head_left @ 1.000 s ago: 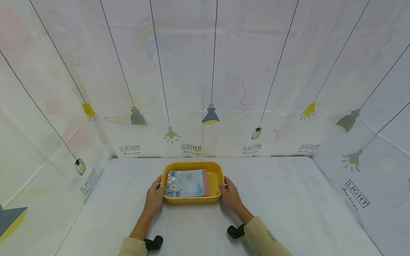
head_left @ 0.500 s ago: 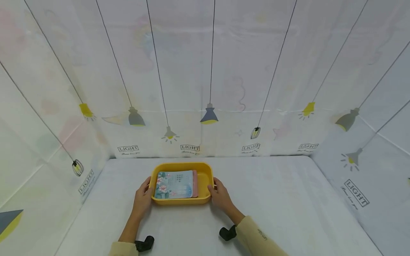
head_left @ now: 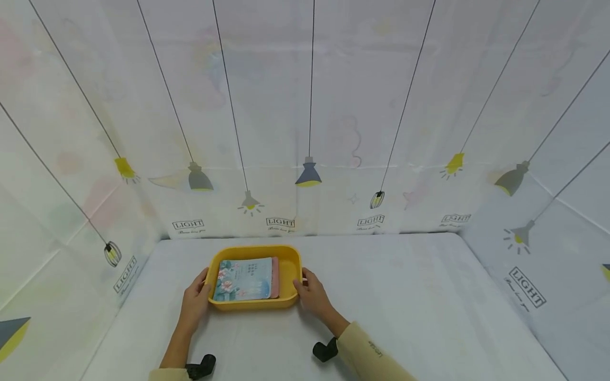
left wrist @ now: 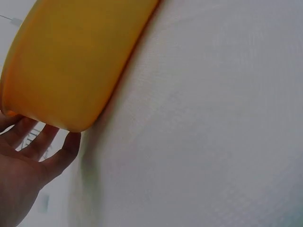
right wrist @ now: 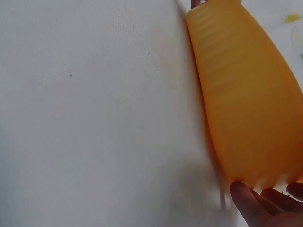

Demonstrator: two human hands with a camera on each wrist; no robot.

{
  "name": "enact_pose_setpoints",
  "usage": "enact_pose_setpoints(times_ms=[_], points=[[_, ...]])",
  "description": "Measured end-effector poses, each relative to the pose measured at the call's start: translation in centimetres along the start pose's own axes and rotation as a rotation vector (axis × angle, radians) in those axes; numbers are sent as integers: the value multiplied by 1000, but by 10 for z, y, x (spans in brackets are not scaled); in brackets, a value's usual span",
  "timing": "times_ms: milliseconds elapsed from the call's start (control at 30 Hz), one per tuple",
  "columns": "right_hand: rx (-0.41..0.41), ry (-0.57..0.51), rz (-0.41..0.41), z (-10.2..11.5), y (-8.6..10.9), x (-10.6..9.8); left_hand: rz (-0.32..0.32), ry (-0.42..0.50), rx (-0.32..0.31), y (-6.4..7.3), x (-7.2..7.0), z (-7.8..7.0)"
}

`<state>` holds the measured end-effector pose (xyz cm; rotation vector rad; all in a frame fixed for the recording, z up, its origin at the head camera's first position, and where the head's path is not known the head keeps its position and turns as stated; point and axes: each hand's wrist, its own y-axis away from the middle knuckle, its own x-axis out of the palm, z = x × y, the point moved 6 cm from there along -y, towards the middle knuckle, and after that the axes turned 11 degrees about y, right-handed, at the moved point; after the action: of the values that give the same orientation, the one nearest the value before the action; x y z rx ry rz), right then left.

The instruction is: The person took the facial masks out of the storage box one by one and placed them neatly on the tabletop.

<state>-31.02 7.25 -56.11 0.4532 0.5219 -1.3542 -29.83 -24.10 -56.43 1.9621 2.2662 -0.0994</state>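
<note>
A shallow yellow plastic tray (head_left: pixel 288 275) with rounded corners sits on the white table, left of the middle in the head view. Inside lies a flat light-blue packet (head_left: pixel 245 280) printed with pink flowers, overlapping a pink packet (head_left: pixel 275 278) whose right edge shows. My left hand (head_left: pixel 194 301) holds the tray's left end, and my right hand (head_left: pixel 314 297) grips the right end. The left wrist view has the tray's outer wall (left wrist: pixel 75 61) above my fingertips, which touch its end. In the right wrist view, fingertips press against the opposite end (right wrist: pixel 251 104).
A white cloth covers the table (head_left: pixel 405 307). White curtains printed with hanging lamps (head_left: pixel 308 174) enclose the back and both sides. A black wrist mount (head_left: pixel 325 350) sits by the right sleeve (head_left: pixel 371 354), and another black mount (head_left: pixel 201 366) by the left.
Both hands have moved the yellow tray leftward across the table, with the packets still inside. The hands keep their hold on its two ends throughout.
</note>
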Motion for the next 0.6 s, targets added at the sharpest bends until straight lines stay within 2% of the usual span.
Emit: enact_pose_setpoints(times_ms=[300,600], points=[[21,-4,11,0,5,3,14,21,-32,3,-3,1],[39,7,39,4,1,-5,0,24,-14,1,-5,0]])
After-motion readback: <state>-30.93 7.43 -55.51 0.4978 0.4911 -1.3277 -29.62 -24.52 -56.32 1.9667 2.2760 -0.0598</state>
